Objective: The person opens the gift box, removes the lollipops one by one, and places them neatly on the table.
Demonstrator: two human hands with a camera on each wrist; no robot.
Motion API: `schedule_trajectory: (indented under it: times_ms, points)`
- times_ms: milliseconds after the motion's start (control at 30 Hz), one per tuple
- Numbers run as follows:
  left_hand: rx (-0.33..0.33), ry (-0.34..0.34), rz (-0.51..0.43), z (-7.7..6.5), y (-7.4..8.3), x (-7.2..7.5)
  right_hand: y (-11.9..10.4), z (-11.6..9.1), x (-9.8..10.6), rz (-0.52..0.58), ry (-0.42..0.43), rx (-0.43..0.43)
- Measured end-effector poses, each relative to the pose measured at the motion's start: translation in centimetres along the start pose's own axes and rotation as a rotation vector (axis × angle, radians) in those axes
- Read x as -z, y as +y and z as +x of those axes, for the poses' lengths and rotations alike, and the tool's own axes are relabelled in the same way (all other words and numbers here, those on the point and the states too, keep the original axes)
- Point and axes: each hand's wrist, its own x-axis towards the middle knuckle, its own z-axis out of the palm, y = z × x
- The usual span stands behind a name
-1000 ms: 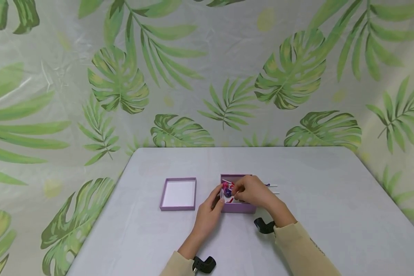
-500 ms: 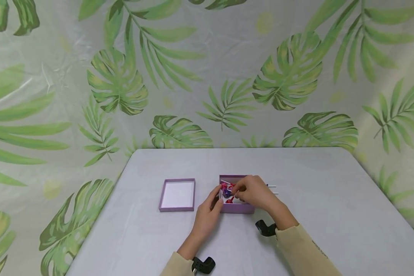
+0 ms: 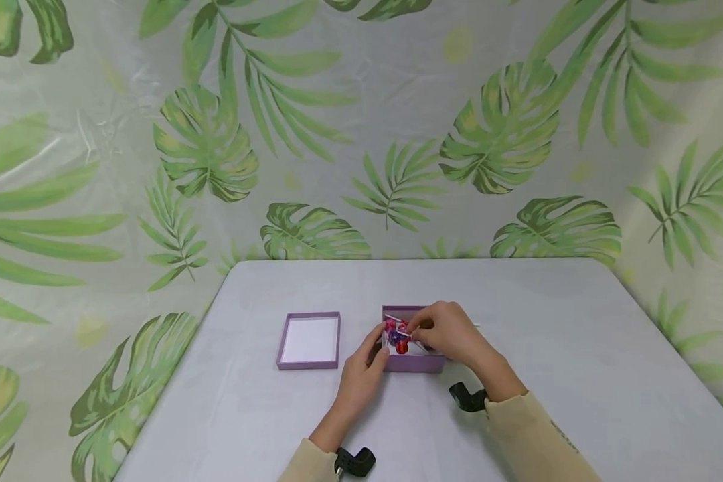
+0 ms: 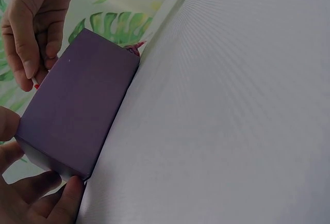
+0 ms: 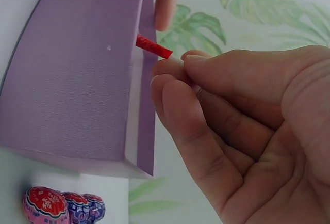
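Observation:
A purple box (image 3: 414, 363) holds several wrapped lollipops (image 3: 394, 337) in pink, purple and red. My left hand (image 3: 359, 378) holds the box by its left end, and in the left wrist view the fingers (image 4: 66, 201) touch its lower corner. Over the box's open top, my right hand (image 3: 448, 331) pinches the white stick of a lollipop (image 5: 153, 46) between thumb and fingertips. In the right wrist view the red wrapper's twisted end shows, while the box wall hides the candy head.
The purple-rimmed lid (image 3: 308, 365) lies to the left on the white table (image 3: 247, 415). More lollipops (image 5: 46, 206) lie outside the box at its right, and one white stick (image 3: 477, 325) shows beyond my right hand. A leaf-patterned curtain (image 3: 313, 167) hangs behind.
My right hand has shifted slightly up and right, and a red lollipop head shows more plainly in the box. The left hand stays at the box's left end.

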Motion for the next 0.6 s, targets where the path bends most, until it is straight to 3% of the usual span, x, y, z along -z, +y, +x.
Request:
schedule_trajectory:
  times_ms: [333,600]
  points:
    - [0.024,-0.004,0.006,0.2,0.0,-0.1,0.0,-0.7,1.5,0.051,0.019,-0.051]
    - [0.021,-0.002,0.007,0.2,0.1,0.0,-0.3,-1.3,2.9,0.065,0.036,-0.043]
